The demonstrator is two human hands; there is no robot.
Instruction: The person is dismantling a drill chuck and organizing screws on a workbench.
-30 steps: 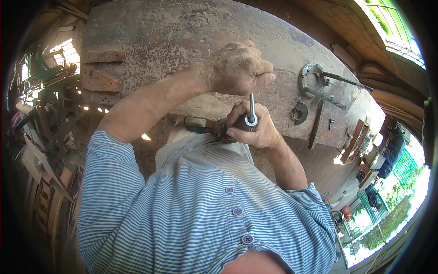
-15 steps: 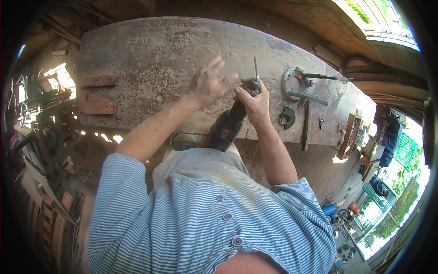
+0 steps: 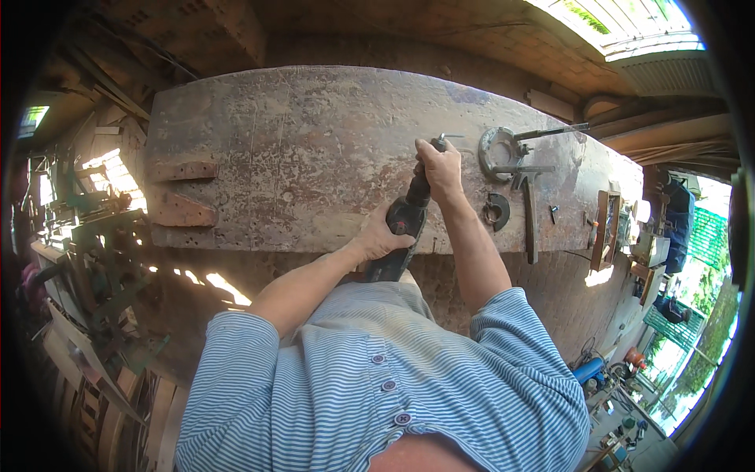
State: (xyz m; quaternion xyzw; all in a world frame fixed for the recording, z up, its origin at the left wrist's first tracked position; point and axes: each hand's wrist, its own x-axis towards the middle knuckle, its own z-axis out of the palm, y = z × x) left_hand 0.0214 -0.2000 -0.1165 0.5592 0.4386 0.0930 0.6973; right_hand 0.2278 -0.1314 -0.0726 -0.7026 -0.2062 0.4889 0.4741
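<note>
Gripping with both hands the black power tool (image 3: 407,214): right hand (image 3: 440,167) wrapped round the narrow front end, left hand (image 3: 383,237) with thumb across the thicker rear body, so each grip pressed around the tool. Held in front of the striped shirt (image 3: 322,370), slanting over the near edge of the bench (image 3: 259,157), front end pointing away. Sticking out beyond the right hand: thin metal rod (image 3: 452,136), probably already fitted in the tool. Impossible to tell how firmly, with the joint covered by the same hand. Lying on the bench to the right, apart from both hands: metal ring (image 3: 486,156) with long rods (image 3: 550,131), and, closer to the body, dark C-shaped piece (image 3: 504,211). Apparently not mounted on the tool, neither of these. Difficult to judge from this view how much more remains to do.
</note>
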